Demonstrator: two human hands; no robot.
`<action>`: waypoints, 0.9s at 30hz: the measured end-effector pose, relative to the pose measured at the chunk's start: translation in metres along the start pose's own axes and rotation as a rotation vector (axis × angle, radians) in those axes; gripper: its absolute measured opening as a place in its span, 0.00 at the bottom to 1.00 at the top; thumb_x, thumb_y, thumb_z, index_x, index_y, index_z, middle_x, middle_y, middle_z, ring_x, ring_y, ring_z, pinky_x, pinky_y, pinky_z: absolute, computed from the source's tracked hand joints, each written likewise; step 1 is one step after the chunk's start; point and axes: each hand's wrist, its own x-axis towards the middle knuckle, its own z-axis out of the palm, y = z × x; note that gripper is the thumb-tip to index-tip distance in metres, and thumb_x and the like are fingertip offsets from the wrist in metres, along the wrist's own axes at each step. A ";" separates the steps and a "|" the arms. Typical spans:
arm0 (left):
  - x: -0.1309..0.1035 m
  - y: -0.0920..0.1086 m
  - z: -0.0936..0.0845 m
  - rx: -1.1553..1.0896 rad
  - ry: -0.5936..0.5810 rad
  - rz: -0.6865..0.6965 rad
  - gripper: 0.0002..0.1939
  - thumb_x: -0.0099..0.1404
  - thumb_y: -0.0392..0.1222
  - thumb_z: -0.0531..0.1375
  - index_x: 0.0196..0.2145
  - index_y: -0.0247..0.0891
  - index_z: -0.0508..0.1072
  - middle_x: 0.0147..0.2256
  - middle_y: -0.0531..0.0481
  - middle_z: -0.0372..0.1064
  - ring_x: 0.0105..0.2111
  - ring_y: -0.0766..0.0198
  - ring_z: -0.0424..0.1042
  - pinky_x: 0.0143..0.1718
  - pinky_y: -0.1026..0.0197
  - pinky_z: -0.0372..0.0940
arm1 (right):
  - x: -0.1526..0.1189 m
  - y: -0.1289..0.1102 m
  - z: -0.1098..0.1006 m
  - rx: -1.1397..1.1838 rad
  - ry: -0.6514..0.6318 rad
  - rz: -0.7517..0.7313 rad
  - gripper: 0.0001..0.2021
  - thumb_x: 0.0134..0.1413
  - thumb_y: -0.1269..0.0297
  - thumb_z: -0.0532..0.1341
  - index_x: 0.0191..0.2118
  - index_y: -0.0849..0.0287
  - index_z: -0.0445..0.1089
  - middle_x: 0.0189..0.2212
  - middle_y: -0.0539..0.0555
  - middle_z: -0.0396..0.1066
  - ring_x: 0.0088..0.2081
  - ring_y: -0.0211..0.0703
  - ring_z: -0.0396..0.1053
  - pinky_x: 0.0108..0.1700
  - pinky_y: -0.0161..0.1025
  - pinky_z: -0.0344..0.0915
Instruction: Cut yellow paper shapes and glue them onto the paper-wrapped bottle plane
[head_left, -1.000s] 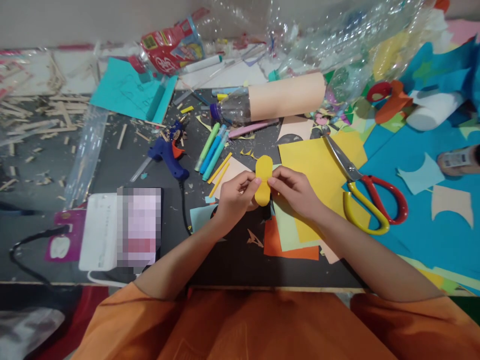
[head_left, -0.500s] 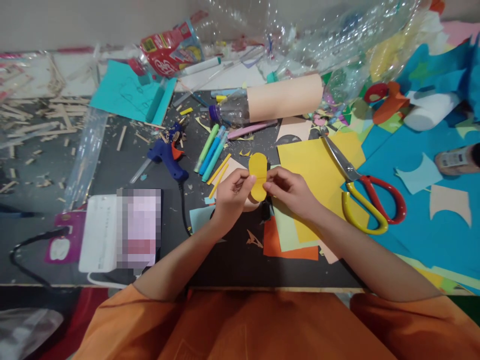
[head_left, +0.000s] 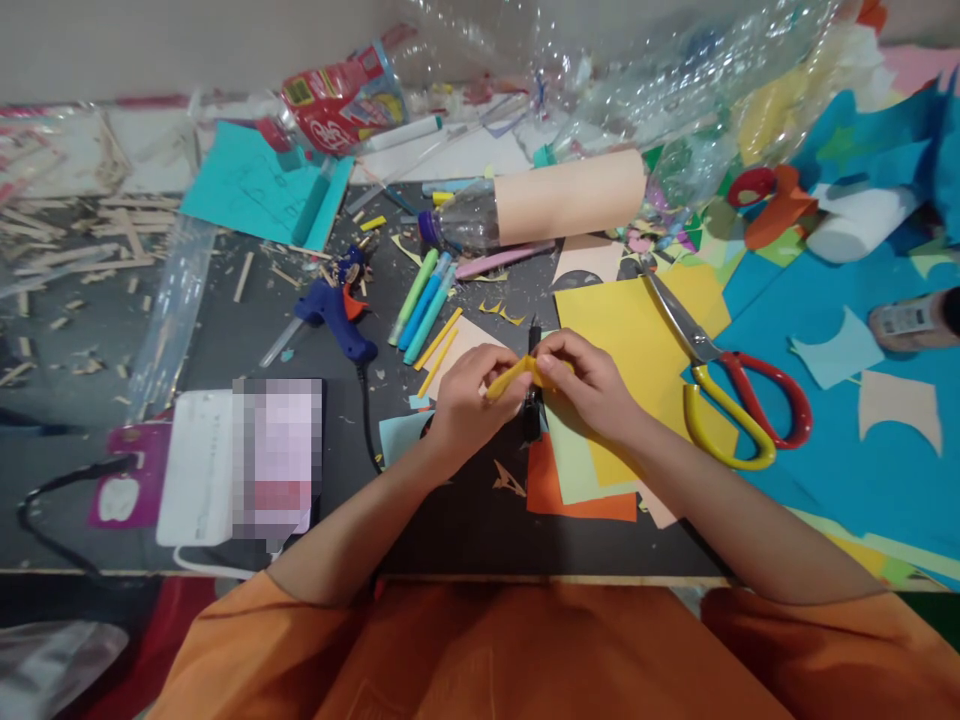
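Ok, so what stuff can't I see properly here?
All in the head view:
Yellow paper: partly hidden by the left hand and right hand.
Black tool: partly hidden by the yellow paper and hands.
Phone screen: blurred into squares.
Small bottle: cut off by the right edge; label too small to read.

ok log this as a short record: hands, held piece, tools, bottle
left hand: pinches the yellow paper piece
right hand: grips the same piece
piece shape: bent, partly hidden by fingers
tools: scissors with red and yellow handles, right; blue glue gun, left
bottle: clear bottle on its side, purple cap, peach paper around it
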 end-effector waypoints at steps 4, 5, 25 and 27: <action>0.001 0.000 0.000 -0.047 0.042 -0.107 0.08 0.63 0.40 0.59 0.26 0.40 0.70 0.25 0.56 0.71 0.26 0.68 0.69 0.29 0.67 0.63 | -0.001 0.001 0.000 0.020 -0.008 -0.060 0.15 0.60 0.48 0.59 0.35 0.55 0.69 0.31 0.51 0.70 0.32 0.39 0.68 0.33 0.38 0.64; 0.001 -0.001 0.000 -0.057 0.066 -0.115 0.08 0.63 0.41 0.59 0.26 0.40 0.70 0.25 0.56 0.71 0.26 0.68 0.70 0.29 0.67 0.64 | -0.001 0.001 -0.001 0.024 0.010 -0.080 0.16 0.60 0.47 0.59 0.36 0.55 0.70 0.32 0.52 0.71 0.32 0.40 0.69 0.33 0.38 0.64; 0.000 -0.007 0.003 -0.182 0.009 -0.120 0.02 0.61 0.39 0.60 0.31 0.41 0.71 0.29 0.55 0.73 0.30 0.67 0.73 0.32 0.66 0.67 | -0.001 0.003 -0.003 0.330 -0.089 0.038 0.22 0.62 0.43 0.55 0.30 0.57 0.70 0.30 0.51 0.64 0.28 0.37 0.63 0.31 0.38 0.62; 0.000 -0.008 0.002 -0.197 0.008 -0.123 0.03 0.62 0.40 0.60 0.31 0.41 0.71 0.29 0.53 0.74 0.31 0.66 0.74 0.33 0.65 0.68 | -0.002 0.006 -0.002 0.399 -0.086 0.077 0.21 0.63 0.44 0.55 0.31 0.56 0.70 0.29 0.50 0.64 0.27 0.37 0.63 0.30 0.38 0.61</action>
